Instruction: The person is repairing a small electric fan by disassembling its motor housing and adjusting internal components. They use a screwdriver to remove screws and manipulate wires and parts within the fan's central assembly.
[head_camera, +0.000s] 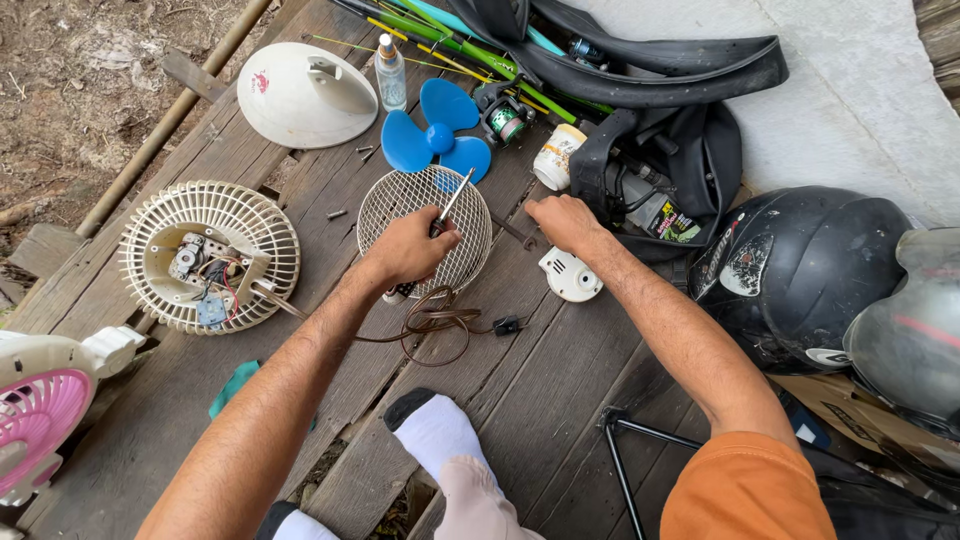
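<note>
The left hand grips a screwdriver, its shaft slanting up and right over the wire grille directly beneath. The right hand is curled, fingertips down on the planks just right of the grille, holding nothing visible.

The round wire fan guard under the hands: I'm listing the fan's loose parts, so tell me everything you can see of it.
The wire fan guard is a round, domed grille of fine, pale metal-looking mesh with a solid rim. It lies flat on the wooden plank floor, just below the blue fan blade. The left hand rests on its lower edge, gripping a screwdriver whose shaft slants up across the mesh. The right hand is beside it, not touching. A brown power cord coils at its lower rim.
</note>
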